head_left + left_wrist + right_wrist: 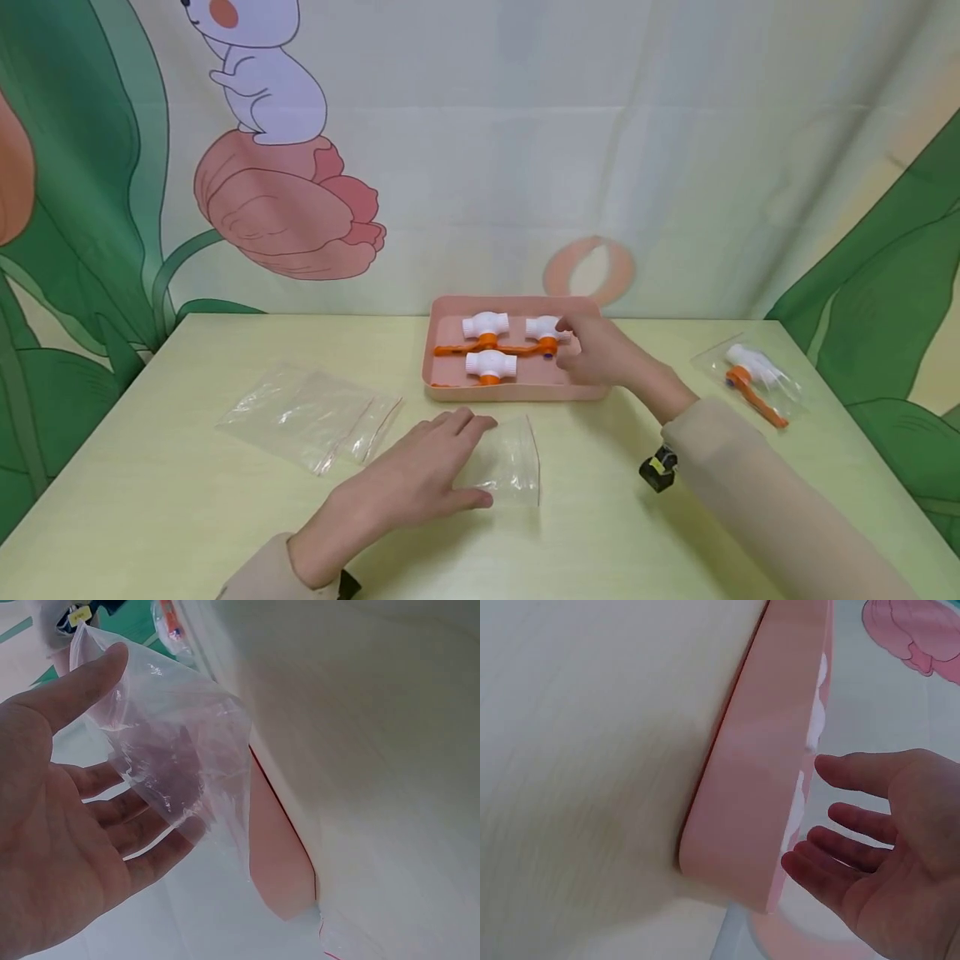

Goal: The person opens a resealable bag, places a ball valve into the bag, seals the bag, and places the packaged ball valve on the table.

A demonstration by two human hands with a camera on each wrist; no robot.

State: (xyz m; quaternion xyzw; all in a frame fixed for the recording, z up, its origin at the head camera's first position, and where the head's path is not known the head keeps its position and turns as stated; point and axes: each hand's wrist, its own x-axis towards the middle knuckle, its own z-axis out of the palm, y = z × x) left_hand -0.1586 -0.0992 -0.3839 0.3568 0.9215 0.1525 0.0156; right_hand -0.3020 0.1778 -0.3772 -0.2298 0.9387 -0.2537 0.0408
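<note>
My left hand (420, 475) has its thumb and fingers spread apart against a small clear bag (513, 458). In the left wrist view, the bag (176, 742) stretches from the thumb across the fingertips of that hand (82, 795). At the right end of the pink tray (517, 392), my right hand (607, 354) reaches in beside a white valve (542, 327) with an orange handle. Seen from the right wrist, this hand (885, 840) has thumb and fingers apart at the rim of the tray (742, 765); whether it touches the valve, I cannot tell. Two more white valves (486, 324) (491, 364) lie in the tray.
Flat clear bags (300, 412) lie overlapping on the left of the table (142, 500). A bagged white valve with an orange handle (757, 383) lies at the right. Behind the table hangs a printed curtain (465, 167).
</note>
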